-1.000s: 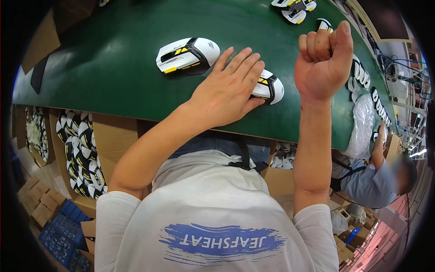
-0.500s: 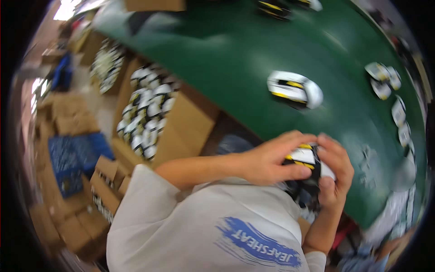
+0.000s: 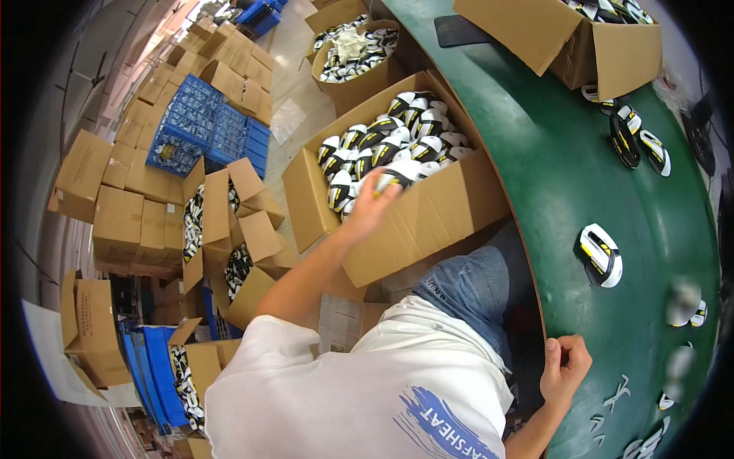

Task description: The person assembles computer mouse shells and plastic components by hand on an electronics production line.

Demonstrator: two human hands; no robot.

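My left hand (image 3: 365,208) reaches out to the left over an open cardboard box (image 3: 405,241). Its fingers are closed on a white, black and yellow computer mouse (image 3: 401,173), slightly blurred, just above the heap. Several mice of the same kind (image 3: 382,126) fill that box. At the near edge of the green table (image 3: 527,153), my right hand (image 3: 566,367) is loosely curled, with nothing visible in it. A single mouse (image 3: 602,255) lies on the table beyond that hand.
Another cardboard box (image 3: 577,57) holding mice stands at the table's far end, with several mice (image 3: 631,138) beside it. Small grey-white parts (image 3: 617,392) lie near my right hand. To the left are stacked cartons (image 3: 118,229), blue crates (image 3: 187,122) and a round container of mice (image 3: 355,76).
Both hands were together on a mouse over the table edge. My left hand has carried a mouse left to the box, while my right hand has let go and lowered. The view has turned left.
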